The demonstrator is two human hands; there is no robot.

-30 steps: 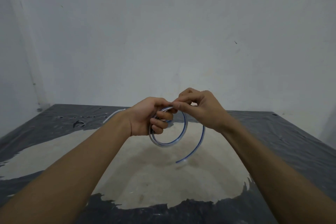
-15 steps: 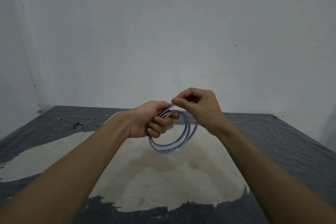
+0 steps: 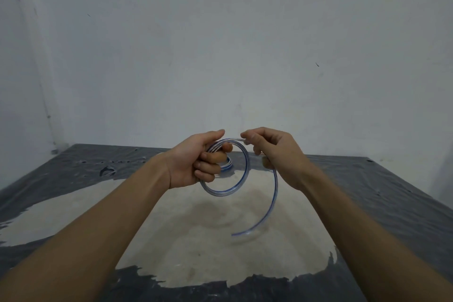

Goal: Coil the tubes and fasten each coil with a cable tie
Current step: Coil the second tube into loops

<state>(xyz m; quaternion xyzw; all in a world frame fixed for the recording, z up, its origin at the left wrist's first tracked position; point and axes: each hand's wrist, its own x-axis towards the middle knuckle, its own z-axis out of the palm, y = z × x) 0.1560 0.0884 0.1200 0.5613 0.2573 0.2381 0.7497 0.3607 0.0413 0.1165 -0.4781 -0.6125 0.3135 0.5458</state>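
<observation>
Both hands are raised above the middle of a table (image 3: 367, 179) covered in dark plastic sheeting (image 3: 73, 179), whose centre is worn or torn away to a pale, rough patch (image 3: 196, 228). The far edge of the table meets a plain grey-white wall (image 3: 220, 44), and a corner of the room shows at the far left; to either side of the hands and toward the near edge the tabletop lies open.

The left hand (image 3: 196, 162) is closed in a fist around several turns of a clear tube with a blue stripe (image 3: 246, 169), the gathered turns passing through the palm under the curled fingers. From that fist one loop hangs down and round to the right, then climbs to the right hand (image 3: 272, 152), which pinches the tube between thumb and forefinger just beside the left thumb (the two hands are near, not touching). Below the right hand the free tail curves down, its end hanging close over the pale patch; whether it touches is unclear.
</observation>
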